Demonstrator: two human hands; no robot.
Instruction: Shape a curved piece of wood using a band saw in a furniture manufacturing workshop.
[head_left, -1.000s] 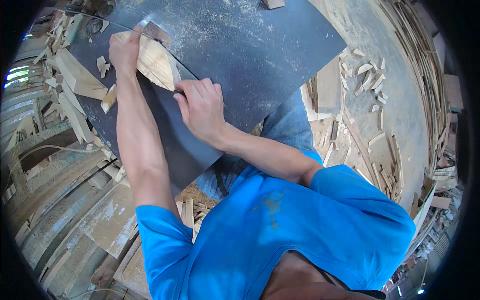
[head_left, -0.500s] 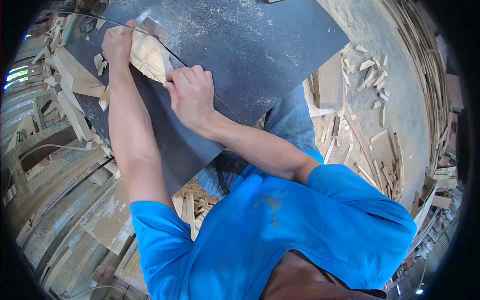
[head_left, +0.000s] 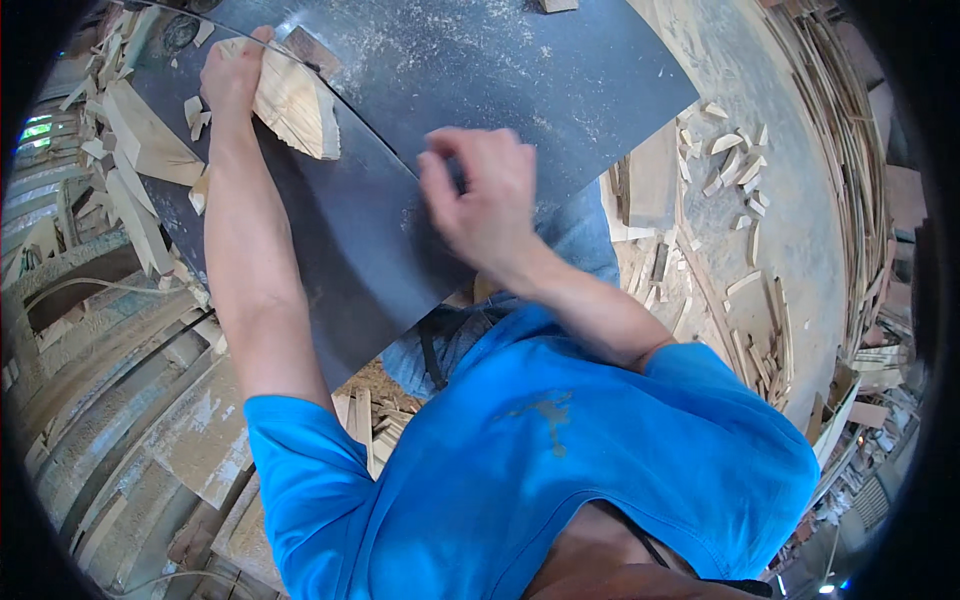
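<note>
Wood piece pinched by left hand; right hand above dark tabletop, fingers half-curled, loosely parted

Worn on the head, left one of a side-by-side pair, angled steeply down through a wide fisheye lens. Very near the blue T-shirt at the lower edge, farther from the left hand and right hand over the dark worktable; reaching past to grey floor on the right.

pale wooden piece, grained face up, ragged lower edge, lying on the dark tabletop
</note>
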